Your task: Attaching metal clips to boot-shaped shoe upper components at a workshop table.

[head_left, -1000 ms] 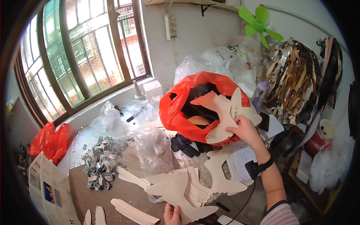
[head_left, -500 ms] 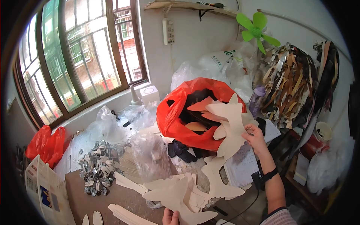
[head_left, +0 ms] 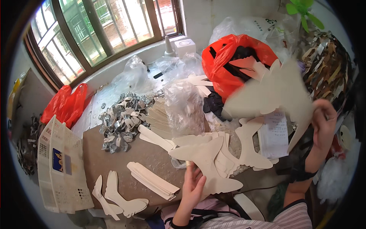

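My right hand (head_left: 324, 116), partly blurred, grips the edge of a large cream winged cut-out piece (head_left: 268, 89). The piece is raised in front of a red plastic bag (head_left: 219, 70) and smeared by motion. Nearer to me, my left hand (head_left: 192, 187) is closed at the edge of another cream curved cut-out (head_left: 207, 158), its thumb near the lower edge. This piece overlaps a stack of similar cut-outs (head_left: 227, 152). More cream pieces (head_left: 249, 143) lie to the right, beside a sheet with handwriting (head_left: 273, 137). Some cut-outs show inside the red bag.
A heap of small metal-and-cream parts (head_left: 124, 118) lies left of a clear plastic bag (head_left: 185, 107). Cream strips (head_left: 152, 181) and small cut-outs (head_left: 124, 196) lie near the front edge. A white plastic basket (head_left: 59, 168) stands at left. Hanging strips (head_left: 329, 61) fill the right.
My view has shifted, so the table things sit higher and further right. The right hand has drawn its cut-out up and rightward, off the bag's edge. My left hand stays at its piece.
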Demonstrator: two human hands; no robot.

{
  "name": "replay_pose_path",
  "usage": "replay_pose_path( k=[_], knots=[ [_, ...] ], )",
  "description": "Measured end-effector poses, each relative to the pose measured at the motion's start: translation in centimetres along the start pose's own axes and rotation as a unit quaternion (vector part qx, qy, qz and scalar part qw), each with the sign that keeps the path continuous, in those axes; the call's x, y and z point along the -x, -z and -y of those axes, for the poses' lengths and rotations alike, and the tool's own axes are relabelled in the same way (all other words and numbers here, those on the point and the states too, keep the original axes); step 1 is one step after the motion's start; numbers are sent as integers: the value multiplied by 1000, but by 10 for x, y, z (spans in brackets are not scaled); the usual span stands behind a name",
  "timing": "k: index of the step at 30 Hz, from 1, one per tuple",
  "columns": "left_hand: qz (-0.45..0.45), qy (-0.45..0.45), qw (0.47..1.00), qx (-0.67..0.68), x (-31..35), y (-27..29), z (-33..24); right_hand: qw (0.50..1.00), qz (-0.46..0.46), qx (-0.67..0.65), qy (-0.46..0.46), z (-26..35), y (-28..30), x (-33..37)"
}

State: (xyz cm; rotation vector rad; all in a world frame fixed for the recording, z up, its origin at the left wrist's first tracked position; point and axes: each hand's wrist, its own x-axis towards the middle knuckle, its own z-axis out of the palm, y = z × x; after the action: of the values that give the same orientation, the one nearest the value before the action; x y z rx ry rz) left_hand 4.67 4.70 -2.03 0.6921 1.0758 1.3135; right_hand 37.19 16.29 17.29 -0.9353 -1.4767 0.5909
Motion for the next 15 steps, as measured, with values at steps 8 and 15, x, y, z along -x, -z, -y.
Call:
replay_pose_path(
  k=[8, 15],
  knots=[
    [206, -117, 970, -49, 55, 48, -69, 722, 687, 57, -61, 20, -151, 38],
    [215, 130, 960, -127, 83, 35, -63, 846, 522, -12, -112, 23, -203, 66]
  ],
)
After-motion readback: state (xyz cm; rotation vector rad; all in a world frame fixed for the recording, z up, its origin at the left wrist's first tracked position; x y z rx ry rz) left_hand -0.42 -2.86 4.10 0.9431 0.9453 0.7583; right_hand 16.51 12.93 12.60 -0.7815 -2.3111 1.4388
